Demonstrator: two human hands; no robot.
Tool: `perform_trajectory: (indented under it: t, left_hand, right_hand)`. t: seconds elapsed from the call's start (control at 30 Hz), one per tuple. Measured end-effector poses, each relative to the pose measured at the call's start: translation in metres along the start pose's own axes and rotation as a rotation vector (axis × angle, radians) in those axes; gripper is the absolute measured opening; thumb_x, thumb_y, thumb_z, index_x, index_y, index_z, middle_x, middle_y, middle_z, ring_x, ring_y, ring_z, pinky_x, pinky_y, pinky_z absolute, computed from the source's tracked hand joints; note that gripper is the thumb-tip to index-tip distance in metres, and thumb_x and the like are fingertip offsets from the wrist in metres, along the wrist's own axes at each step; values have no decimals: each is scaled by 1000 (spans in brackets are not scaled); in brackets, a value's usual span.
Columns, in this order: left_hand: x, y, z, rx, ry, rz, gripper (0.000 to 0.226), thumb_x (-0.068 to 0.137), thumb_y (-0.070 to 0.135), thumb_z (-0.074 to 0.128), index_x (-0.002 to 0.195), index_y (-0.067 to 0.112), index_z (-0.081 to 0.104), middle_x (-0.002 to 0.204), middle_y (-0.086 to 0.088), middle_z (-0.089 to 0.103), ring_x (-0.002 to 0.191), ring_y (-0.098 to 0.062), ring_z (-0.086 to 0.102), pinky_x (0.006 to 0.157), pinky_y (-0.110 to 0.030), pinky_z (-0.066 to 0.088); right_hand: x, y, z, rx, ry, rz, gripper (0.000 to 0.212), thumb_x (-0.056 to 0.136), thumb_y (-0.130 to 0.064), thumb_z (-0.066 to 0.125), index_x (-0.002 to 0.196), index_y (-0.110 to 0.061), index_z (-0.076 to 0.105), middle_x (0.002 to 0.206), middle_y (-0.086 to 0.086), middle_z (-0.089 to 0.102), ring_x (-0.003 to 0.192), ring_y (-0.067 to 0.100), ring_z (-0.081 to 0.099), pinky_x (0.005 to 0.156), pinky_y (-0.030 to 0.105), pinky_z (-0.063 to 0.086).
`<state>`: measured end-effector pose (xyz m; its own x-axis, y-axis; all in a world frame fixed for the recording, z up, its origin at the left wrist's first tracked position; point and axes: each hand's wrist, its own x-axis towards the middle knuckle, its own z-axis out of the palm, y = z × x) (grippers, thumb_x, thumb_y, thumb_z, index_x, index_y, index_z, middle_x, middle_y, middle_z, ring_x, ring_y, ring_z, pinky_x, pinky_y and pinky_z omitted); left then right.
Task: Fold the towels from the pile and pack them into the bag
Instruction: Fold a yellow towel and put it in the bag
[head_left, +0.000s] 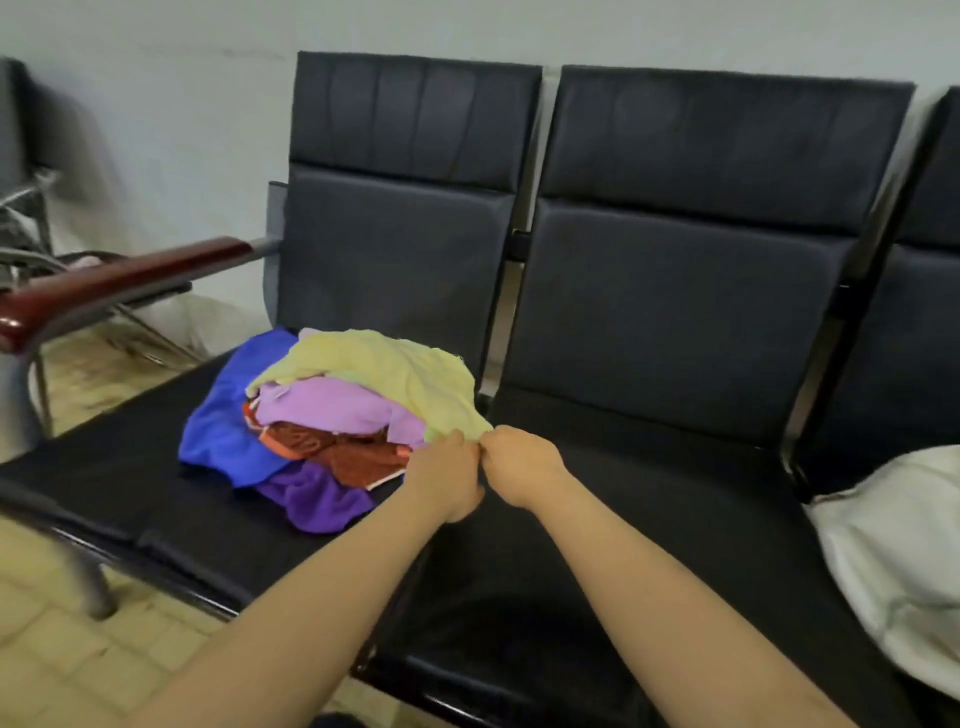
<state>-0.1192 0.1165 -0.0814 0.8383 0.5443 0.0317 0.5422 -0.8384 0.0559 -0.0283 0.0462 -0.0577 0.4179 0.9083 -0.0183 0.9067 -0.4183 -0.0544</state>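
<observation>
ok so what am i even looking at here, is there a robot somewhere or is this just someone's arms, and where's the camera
There is no robot here. The one picture comes from a wide-angle camera worn on a person's head, looking forward and down, so the two bare arms reaching in from the bottom are that person's own. The left hand and the right hand meet at the near corner of a yellow towel, and both pinch it. That towel lies on top of a loose pile on a black bench seat. Under it are a pink towel, a rust-orange towel, a purple towel and a blue towel. Further right, at the picture's edge, lies a white bag, only partly in view. None of the towels looks folded yet.
</observation>
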Motion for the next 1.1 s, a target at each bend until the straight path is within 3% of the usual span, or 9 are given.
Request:
perform_trajectory:
  t: [0.17,0.3,0.43,0.5,0.6,0.73,0.87,1.0,1.1]
  left_hand:
    - [25,-46,23,-105,-66,-104,44,95,29,43,136,14,38,138,-10,35,126,-30,39,98,-42,40]
    - [37,-68,41,-172,-43,-113,43,95,35,45,132,12,42,135,-9,38,126,-29,38,98,-40,41]
    - [42,-72,46,-152,129,-126,36,95,32,43,123,10,51,124,-7,48,118,-25,47,92,-33,42]
    - [42,-69,42,-263,206,-195,32,94,28,48,120,11,54,122,-7,51,112,-25,51,88,-35,44]
    - [42,-60,30,-447,233,-275,26,93,25,50,114,11,57,118,-9,55,102,-27,56,82,-36,48]
    - [47,-50,19,-787,147,-418,22,91,17,51,106,5,61,107,-13,61,93,-32,62,71,-33,49]
    - [39,-48,15,-784,-95,-390,12,77,3,59,68,0,66,79,-14,69,82,-30,64,74,-33,50]
    - [35,-55,17,-778,-61,-410,25,70,4,64,48,12,56,70,-7,63,78,-26,61,73,-30,48]
    - [37,-60,19,-862,53,-439,9,77,9,60,69,9,57,84,-11,65,89,-30,63,85,-39,52]
  right_hand:
    - [48,-27,26,13,-90,-9,34,94,-18,47,128,-16,51,140,11,38,124,34,44,94,44,41]
    - [75,-29,41,46,-201,28,59,91,-13,53,144,-26,34,159,12,8,143,38,15,115,52,15]
    - [85,-27,47,149,-25,35,37,92,-8,45,127,-15,54,120,7,56,118,30,52,89,37,38]
    - [84,-25,43,251,162,118,24,94,-9,44,106,-12,64,103,6,63,93,27,61,73,35,47]
    - [83,-19,31,473,330,227,17,95,-9,47,103,-10,61,102,7,61,88,22,61,76,37,54]
    - [76,-9,17,405,111,109,47,88,0,52,132,-15,46,131,8,46,113,28,51,93,41,48]
    - [75,-19,39,228,-282,-10,60,90,-11,54,144,-20,31,156,6,20,141,33,21,115,54,17]
    - [77,-33,45,319,-48,111,28,92,-10,52,120,-8,59,120,10,59,110,29,57,84,31,45]
    - [78,-33,33,214,117,157,24,93,-3,46,110,-7,62,103,10,60,96,28,61,71,30,43]
